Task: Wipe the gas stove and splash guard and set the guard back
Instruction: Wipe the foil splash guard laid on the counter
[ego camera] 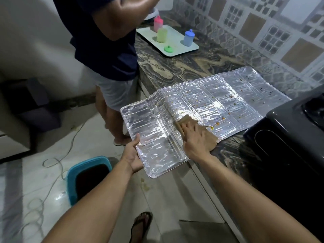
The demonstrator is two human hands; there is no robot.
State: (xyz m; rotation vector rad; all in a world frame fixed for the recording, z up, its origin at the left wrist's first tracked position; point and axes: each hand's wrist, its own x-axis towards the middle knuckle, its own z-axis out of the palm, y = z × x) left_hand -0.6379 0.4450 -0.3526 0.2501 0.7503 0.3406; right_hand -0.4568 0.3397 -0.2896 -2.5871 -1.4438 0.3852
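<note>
The silver foil splash guard (pixel 201 102) lies unfolded flat on the marble counter (pixel 184 67), its near-left end hanging over the counter edge. Orange-brown food spots dot its middle and right panels. My left hand (pixel 133 155) grips the overhanging left edge, thumb on top. My right hand (pixel 196 137) presses flat on a brown cloth (pixel 188 120) laid on the guard's middle panel. The black gas stove (pixel 289 134) stands at the right end of the counter, touching the guard's right edge.
Another person (pixel 108 50) stands at the counter to the left. A white tray (pixel 177 50) at the back holds pink, green and blue plastic bottles. On the floor sit a blue bucket (pixel 87 178) of dark water and a loose cable (pixel 57 160).
</note>
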